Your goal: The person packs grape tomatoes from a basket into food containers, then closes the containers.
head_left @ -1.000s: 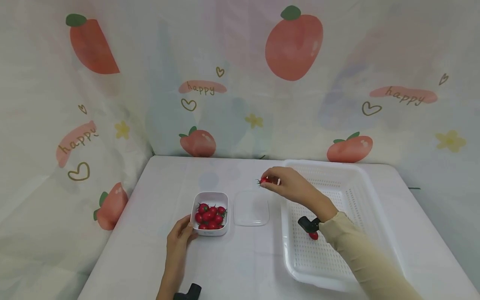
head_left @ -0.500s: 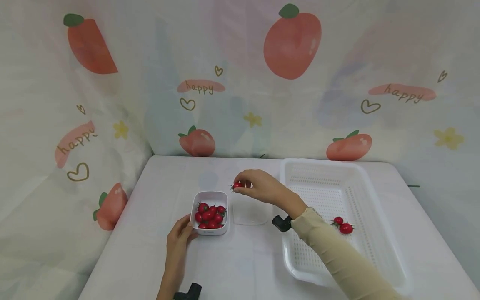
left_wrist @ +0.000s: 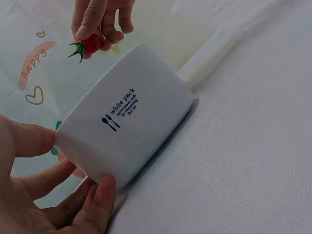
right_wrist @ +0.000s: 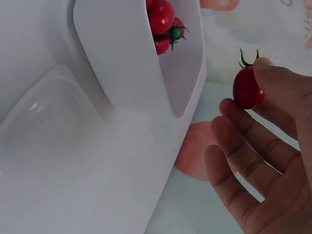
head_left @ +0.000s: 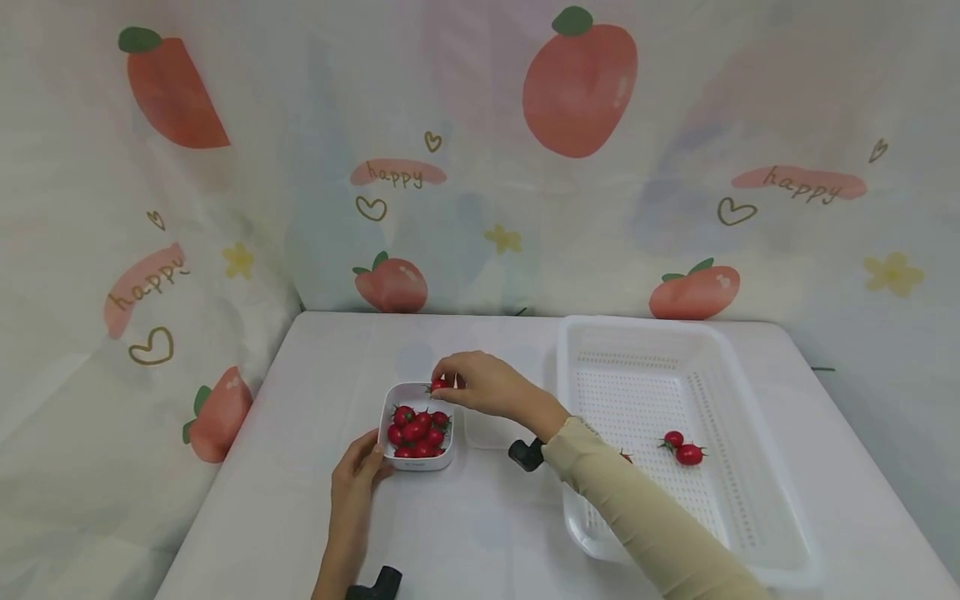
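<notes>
The right hand (head_left: 483,387) reaches forward with fingertips pinched together, while the left hand (head_left: 358,475) rests, fingers curled.

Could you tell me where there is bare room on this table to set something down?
The table is bare behind the box, and in front between the left hand and the basket. Most of the basket is free beyond two tomatoes. It is crowded around the box, where the right hand holds a tomato and the lid lies.
</notes>
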Motion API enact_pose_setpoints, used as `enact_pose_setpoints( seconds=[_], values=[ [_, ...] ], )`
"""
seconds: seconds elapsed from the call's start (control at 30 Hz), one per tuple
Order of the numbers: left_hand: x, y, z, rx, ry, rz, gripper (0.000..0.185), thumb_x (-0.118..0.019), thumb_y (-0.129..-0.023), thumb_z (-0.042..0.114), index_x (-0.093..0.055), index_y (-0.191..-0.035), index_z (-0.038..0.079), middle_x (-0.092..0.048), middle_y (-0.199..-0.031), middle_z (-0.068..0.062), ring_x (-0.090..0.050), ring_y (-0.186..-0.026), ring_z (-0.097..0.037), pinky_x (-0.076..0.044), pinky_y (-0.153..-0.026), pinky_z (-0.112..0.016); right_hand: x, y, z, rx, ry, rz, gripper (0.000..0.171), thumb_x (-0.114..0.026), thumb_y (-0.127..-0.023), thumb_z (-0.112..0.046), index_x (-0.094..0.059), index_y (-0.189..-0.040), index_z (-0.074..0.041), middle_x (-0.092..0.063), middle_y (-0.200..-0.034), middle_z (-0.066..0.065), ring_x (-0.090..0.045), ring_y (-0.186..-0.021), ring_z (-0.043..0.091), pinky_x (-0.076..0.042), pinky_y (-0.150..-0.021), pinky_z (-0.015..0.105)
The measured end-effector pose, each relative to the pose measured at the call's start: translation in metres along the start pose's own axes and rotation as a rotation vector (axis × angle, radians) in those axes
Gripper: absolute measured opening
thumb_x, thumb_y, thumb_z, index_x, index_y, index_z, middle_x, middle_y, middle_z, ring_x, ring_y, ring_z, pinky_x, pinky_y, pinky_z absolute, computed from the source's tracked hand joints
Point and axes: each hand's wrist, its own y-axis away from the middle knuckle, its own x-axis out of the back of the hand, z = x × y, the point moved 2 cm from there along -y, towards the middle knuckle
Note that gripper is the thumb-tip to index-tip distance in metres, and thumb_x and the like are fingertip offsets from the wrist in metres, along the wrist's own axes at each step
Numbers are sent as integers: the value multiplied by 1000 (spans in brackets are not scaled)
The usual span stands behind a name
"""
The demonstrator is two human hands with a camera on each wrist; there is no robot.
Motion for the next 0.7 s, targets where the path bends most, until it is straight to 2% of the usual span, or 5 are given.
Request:
enact_pose_setpoints(
  seconds=[0.33, 0.7],
  values=[
    [1, -1, -2, -14, -4, -2, 44, -51, -111, 26, -51, -151, 10, -54, -152, -15, -64, -108, -11, -59, -94, -18, -30, -17, -11, -71, 80, -58, 24, -73, -99, -32, -74, -119, -18, -77, -106, -3, -65, -88, 8, -55, -73, 22],
    [-1, 0, 0, -11, -6, 7, 44, -52, -110, 25, -52, -150, 8, -54, -151, -16, -65, -106, -9, -59, -92, -18, -53, -24, -6, -90, 185, -79, 26, -73, -98, -37, -74, -118, -20, -77, -105, -6, -62, -83, 4, -53, -67, 22]
  ],
)
